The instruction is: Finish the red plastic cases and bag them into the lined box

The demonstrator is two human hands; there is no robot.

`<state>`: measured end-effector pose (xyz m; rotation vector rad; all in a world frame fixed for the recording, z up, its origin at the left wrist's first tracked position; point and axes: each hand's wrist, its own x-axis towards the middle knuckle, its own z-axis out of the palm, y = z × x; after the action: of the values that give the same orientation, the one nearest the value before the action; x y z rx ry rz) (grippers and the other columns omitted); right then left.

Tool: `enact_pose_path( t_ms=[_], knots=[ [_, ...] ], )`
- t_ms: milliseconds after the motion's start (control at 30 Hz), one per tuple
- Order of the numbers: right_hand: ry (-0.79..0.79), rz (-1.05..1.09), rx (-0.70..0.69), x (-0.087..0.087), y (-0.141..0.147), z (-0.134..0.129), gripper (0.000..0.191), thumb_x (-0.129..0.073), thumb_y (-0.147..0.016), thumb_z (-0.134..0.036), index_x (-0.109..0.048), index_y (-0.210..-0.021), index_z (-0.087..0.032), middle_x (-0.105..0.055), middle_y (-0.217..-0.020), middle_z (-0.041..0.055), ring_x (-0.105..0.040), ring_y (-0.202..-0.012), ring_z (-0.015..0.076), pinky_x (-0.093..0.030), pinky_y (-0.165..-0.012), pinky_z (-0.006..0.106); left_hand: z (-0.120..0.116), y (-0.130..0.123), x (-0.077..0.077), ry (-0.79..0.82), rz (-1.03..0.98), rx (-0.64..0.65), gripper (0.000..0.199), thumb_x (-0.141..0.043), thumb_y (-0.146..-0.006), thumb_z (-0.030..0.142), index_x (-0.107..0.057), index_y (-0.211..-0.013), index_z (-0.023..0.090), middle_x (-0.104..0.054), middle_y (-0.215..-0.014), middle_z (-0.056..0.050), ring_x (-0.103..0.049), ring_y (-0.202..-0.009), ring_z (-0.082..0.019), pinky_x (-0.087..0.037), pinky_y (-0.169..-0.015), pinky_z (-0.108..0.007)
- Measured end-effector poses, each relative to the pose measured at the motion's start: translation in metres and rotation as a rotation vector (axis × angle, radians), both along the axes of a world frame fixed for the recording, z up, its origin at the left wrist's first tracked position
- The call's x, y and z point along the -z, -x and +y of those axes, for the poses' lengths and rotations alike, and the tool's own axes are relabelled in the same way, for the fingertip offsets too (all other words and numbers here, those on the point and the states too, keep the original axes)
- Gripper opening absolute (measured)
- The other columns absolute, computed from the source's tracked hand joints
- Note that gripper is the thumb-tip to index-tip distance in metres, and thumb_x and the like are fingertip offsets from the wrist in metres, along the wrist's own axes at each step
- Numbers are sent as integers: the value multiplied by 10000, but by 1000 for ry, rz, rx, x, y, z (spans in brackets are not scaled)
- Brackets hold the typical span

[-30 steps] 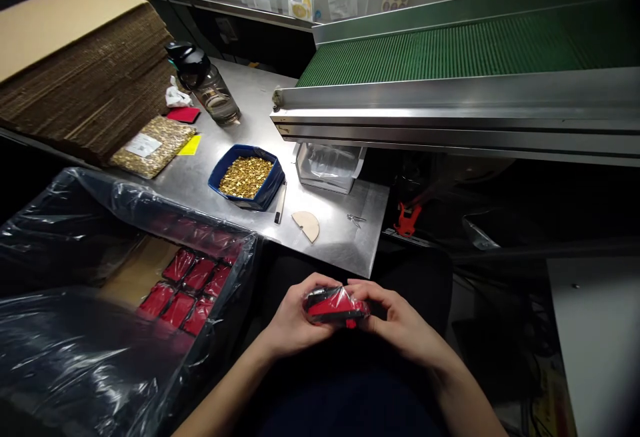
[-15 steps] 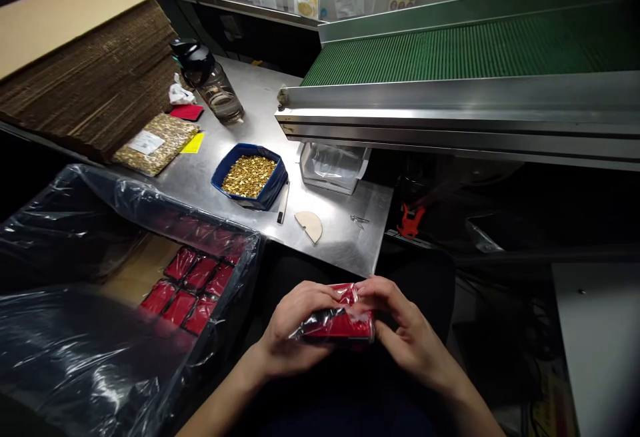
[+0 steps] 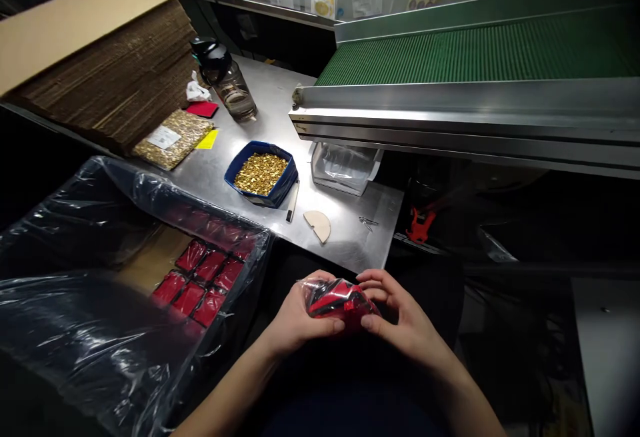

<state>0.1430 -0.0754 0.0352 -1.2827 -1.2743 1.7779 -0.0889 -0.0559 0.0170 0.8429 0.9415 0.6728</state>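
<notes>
A red-and-black packet (image 3: 341, 297) in clear, shiny plastic is held low in front of me, just off the table's near edge. My left hand (image 3: 303, 314) is closed around its left end, thumb along the near side. On the right end, my right hand (image 3: 400, 314) grips with thumb and curled fingers; some fingertips are hidden behind the packet. To the left, a box lined with clear plastic (image 3: 115, 350) contains several similar red packets (image 3: 209, 266) in rows, over a brown cardboard layer (image 3: 155, 260).
On the metal table (image 3: 270, 84) stand a blue bin (image 3: 287, 187) of gold pieces, a white tray (image 3: 345, 187), a pen (image 3: 293, 201), a wooden half-disc (image 3: 319, 225) and a bottle (image 3: 233, 87). Stacked cardboard (image 3: 115, 70) is left; a green conveyor (image 3: 450, 54) juts in right.
The packet has been tilted in my hands, showing a different side with black and red under the plastic. My left thumb now lies across its near side. The view has shifted slightly left.
</notes>
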Motion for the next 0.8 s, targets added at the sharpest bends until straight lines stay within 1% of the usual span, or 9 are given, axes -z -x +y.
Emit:
enact_pose_path(
  t_ms=[167, 233, 300, 400, 533, 633, 700, 733, 800],
  knots=[
    [5, 90, -62, 8, 7, 7, 632, -727, -914, -568, -483, -1416, -271, -658, -1368, 117, -590, -1309, 286, -447, -1137, 437, -3, 4, 3, 126, -173, -131, 572, -952, -575, 279, -703, -1079, 170, -745, -986, -70, -678, -873, -212, -512, -788, -294],
    [-35, 93, -65, 14, 7, 9, 678, -674, -913, -657, -473, -1440, -282, -610, -1431, 127, -561, -1346, 299, -430, -1165, 450, -6, 15, 0, 170, -233, -198, 566, -937, -583, 247, -714, -1099, 171, -753, -1015, -80, -695, -902, -223, -533, -810, -303],
    [-60, 56, -40, 20, 6, 11, 688, -635, -915, -694, -470, -1447, -290, -620, -1410, 133, -558, -1349, 311, -446, -1155, 458, -6, 38, -5, 194, -258, -302, 579, -912, -602, 215, -708, -1143, 180, -762, -1073, -86, -715, -960, -240, -557, -870, -323],
    [-39, -39, -18, 29, -1, 12, 621, -632, -936, -645, -494, -1429, -294, -687, -1283, 132, -611, -1274, 321, -543, -1039, 440, -2, 96, -10, 169, -175, -540, 614, -881, -637, 220, -668, -1212, 189, -775, -1101, -73, -741, -970, -248, -588, -913, -346],
    [-1, -165, -40, 43, -10, 11, 554, -647, -922, -612, -566, -1369, -295, -735, -1162, 103, -697, -1115, 307, -559, -1021, 450, 20, 205, -2, 99, 212, -858, 528, -860, -672, 206, -670, -1162, 147, -789, -970, -46, -746, -834, -216, -621, -830, -314],
    [31, -226, -60, 59, -12, 8, 554, -647, -913, -621, -597, -1351, -286, -749, -1151, 94, -704, -1128, 303, -542, -1064, 438, 44, 287, 16, 156, 376, -947, 375, -838, -725, 117, -690, -1069, 123, -769, -866, -25, -721, -733, -170, -621, -750, -284],
    [48, -267, -60, 73, -13, 5, 557, -655, -904, -624, -622, -1333, -270, -759, -1145, 95, -699, -1158, 302, -540, -1074, 409, 57, 332, 33, 249, 505, -987, 160, -768, -868, 164, -681, -995, 118, -730, -832, -11, -682, -673, -131, -601, -659, -263],
    [56, -293, -60, 81, -14, 3, 562, -662, -895, -627, -632, -1325, -266, -763, -1146, 95, -700, -1165, 301, -548, -1066, 390, 63, 352, 43, 303, 565, -995, 126, -721, -936, 221, -675, -996, 120, -714, -855, -13, -671, -678, -127, -595, -639, -268],
    [73, -354, -58, 96, -19, -3, 570, -684, -870, -634, -650, -1316, -280, -768, -1154, 87, -708, -1163, 294, -574, -1024, 340, 73, 384, 62, 395, 662, -990, 172, -680, -981, 285, -668, -1040, 124, -700, -930, -30, -670, -732, -136, -597, -652, -282]
  ],
)
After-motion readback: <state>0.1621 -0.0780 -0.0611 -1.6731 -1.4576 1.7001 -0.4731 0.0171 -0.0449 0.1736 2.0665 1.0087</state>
